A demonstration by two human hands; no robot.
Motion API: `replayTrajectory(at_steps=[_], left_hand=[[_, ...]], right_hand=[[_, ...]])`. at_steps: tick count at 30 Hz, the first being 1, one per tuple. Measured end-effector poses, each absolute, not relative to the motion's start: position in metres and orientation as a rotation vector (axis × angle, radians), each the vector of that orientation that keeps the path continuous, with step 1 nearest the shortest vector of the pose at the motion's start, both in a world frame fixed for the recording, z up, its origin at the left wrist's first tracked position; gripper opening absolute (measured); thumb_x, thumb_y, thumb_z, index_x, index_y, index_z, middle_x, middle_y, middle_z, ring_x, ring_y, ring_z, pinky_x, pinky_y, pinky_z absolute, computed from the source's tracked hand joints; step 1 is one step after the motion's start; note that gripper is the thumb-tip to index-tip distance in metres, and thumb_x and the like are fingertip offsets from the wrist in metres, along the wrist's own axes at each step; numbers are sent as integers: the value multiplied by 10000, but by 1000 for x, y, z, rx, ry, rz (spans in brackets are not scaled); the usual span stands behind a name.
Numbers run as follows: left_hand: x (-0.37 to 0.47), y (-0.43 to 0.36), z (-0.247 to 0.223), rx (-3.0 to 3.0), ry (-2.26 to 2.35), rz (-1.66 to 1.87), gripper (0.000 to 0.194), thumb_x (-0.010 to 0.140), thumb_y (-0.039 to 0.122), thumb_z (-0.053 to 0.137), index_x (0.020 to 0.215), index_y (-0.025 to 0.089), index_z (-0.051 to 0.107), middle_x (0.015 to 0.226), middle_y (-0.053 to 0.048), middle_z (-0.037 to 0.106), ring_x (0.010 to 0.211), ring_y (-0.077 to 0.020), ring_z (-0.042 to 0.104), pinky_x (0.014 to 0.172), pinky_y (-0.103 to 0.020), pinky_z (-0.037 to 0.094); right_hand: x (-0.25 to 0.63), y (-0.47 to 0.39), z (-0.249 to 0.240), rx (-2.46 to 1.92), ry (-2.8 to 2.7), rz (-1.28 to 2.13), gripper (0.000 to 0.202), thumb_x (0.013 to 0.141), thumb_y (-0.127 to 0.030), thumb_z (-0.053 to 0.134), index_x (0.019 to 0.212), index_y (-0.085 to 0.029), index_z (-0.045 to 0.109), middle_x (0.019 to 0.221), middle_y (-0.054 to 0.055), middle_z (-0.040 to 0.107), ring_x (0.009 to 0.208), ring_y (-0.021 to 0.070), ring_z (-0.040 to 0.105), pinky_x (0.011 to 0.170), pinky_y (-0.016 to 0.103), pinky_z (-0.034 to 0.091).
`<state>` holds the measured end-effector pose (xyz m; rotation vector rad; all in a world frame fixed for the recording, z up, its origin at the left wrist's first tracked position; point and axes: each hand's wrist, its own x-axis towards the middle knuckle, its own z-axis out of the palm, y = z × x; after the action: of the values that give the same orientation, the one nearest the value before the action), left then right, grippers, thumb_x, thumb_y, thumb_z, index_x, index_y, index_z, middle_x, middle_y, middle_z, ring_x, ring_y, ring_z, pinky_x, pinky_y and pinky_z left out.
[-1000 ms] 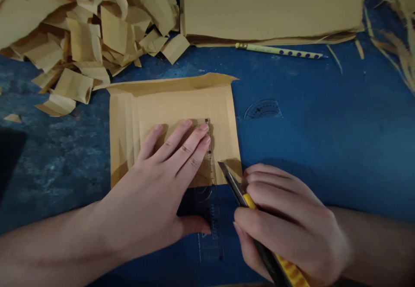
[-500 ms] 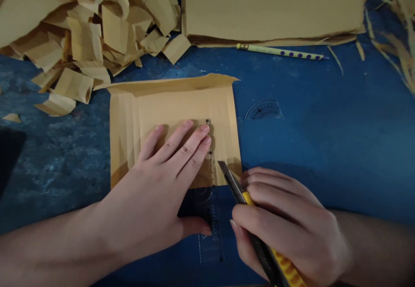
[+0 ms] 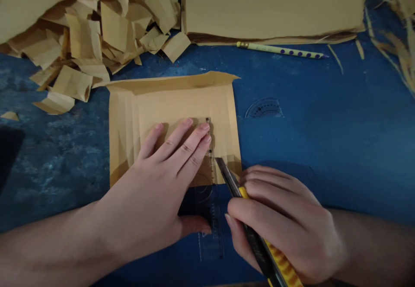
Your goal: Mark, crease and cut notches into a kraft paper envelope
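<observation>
My left hand point(image 3: 155, 179) lies flat with its fingers spread, pressing a clear plastic ruler point(image 3: 209, 243) down on a sheet of brown paper point(image 3: 171, 101). The ruler runs up and down near the sheet's right side, its lower end reaching past the paper's near edge. In my right hand point(image 3: 285, 218) is a yellow and black utility knife point(image 3: 251, 235), fingers wrapped round its handle. The knife's blade tip is close to the ruler's right edge, over the paper; whether it touches I cannot tell. Along its far edge the sheet has a folded-up flap.
Cut brown paper scraps point(image 3: 84, 40) are heaped at the far left. A stack of brown paper point(image 3: 272, 6) lies at the back, with a dotted pencil point(image 3: 282, 51) before it. A clear protractor point(image 3: 265, 108) rests right of the sheet; thin paper strips point(image 3: 395, 49) lie far right.
My right hand has moved slightly left and up with the utility knife, bringing the blade tip closer to the ruler's edge. My left hand and the ruler stay in place.
</observation>
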<state>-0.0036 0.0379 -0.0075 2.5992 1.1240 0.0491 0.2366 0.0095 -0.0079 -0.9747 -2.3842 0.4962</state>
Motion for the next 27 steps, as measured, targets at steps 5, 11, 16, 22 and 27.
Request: replayTrajectory(at_steps=[5,11,16,22,27], left_hand=[[-3,38,-7,2609,1126,46,1138,881,845,597,1676,73,338,1766,-137,313,1654,-400,276,1368,-614,194],[-3,37,-6,2630,1127,42,1131,891,844,587,1668,57,347,1766,-131,310,1649,-400,287,1366,-608,204],[-3,37,-5,2638,1129,49,1114,905,836,570,1666,52,349,1770,-126,304,1654,-391,278,1373,-596,179],[-4,35,-8,2645,1133,57,1134,900,842,572,1673,49,327,1777,-125,297,1664,-377,254,1383,-571,139],[-2,35,-6,2682,1138,38,1120,911,841,547,1670,46,336,1771,-131,309,1653,-386,279,1356,-585,214]], right_hand=[[232,2,-4,-1126,-2302,506,293,918,-72,572,678,-234,529,751,16,611,785,180,641,786,349,556],[231,2,-4,-1100,-2306,488,297,940,-73,560,700,-243,515,754,11,610,795,174,631,817,345,557],[231,3,-5,-1086,-2317,498,291,957,-100,574,699,-232,547,747,20,615,777,180,621,819,355,556],[231,3,-4,-1079,-2330,499,260,968,-100,570,739,-213,621,734,25,612,755,185,614,800,360,551],[231,5,-5,-1051,-2360,505,262,971,-98,566,744,-196,652,711,26,579,723,184,577,774,358,533]])
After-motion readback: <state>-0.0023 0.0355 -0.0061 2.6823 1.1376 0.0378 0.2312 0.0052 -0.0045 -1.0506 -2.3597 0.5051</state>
